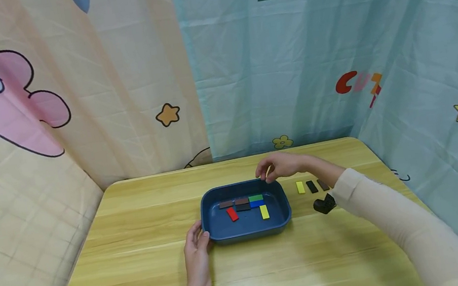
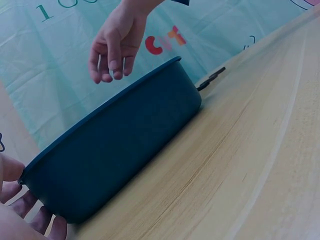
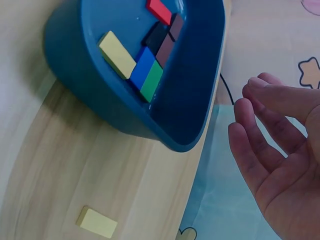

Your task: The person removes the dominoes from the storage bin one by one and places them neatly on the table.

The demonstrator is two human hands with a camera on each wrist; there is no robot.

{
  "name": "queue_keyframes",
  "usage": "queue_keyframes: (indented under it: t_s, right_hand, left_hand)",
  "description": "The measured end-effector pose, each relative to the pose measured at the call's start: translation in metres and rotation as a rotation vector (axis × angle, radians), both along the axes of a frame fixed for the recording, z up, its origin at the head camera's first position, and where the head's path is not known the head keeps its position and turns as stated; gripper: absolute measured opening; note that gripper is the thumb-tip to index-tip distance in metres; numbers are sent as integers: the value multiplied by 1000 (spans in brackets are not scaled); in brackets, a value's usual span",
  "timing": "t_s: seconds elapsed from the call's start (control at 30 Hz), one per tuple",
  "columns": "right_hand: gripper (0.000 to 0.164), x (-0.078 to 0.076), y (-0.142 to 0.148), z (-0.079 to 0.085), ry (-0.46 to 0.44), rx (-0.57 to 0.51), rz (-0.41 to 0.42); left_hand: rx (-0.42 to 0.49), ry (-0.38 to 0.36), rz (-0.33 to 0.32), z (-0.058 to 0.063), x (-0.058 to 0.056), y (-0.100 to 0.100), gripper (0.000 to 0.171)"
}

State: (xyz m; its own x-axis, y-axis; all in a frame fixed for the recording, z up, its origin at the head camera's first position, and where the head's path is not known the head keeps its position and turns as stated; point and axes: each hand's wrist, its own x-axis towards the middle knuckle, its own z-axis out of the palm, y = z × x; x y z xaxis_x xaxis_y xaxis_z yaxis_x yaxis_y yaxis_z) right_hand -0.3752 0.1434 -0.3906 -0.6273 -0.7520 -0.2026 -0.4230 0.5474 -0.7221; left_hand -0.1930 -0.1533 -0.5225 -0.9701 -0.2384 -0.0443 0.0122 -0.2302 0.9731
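Note:
A dark blue rectangular bin (image 1: 248,235) stands on the table, with flat rectangular blocks lying inside it. My left hand (image 1: 197,260) holds the bin at its left end, thumb up at the rim and fingers along the outer wall. Over the back right corner hovers my right hand (image 1: 284,164), its fingers loosely bent with nothing between them. Inside are a red block (image 1: 232,214), a yellow block (image 1: 264,212), a green block (image 3: 151,81), a blue block (image 3: 142,68), a black block (image 1: 243,207) and two brown blocks (image 1: 242,201).
Right of the bin, another yellow block (image 1: 300,187) and two dark blocks (image 1: 312,186) lie in a row on the wooden table (image 1: 139,257). A black object (image 1: 325,205) sits in front of them, partly behind the right sleeve (image 1: 384,213). Printed curtains (image 1: 247,85) hang behind.

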Motion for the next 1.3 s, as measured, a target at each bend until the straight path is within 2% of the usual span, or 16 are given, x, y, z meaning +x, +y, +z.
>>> queue_keyframes:
  t_s: [0.4, 1.0, 1.17, 1.3]
  right_hand:
    - [29, -4, -34, 8, 24, 64, 102]
    - [31, -8, -78, -9, 63, 118, 205]
    - [32, -11, -92, -11, 81, 168, 250]
    - [36, -10, -103, -15, 104, 250, 265]
  left_hand:
    - [1, -10, 2, 3, 1, -1, 47]
    - [11, -1, 12, -1, 2, -1, 45]
    - [13, 5, 13, -1, 2, -2, 45]
    - [5, 13, 13, 1, 1, -2, 45]
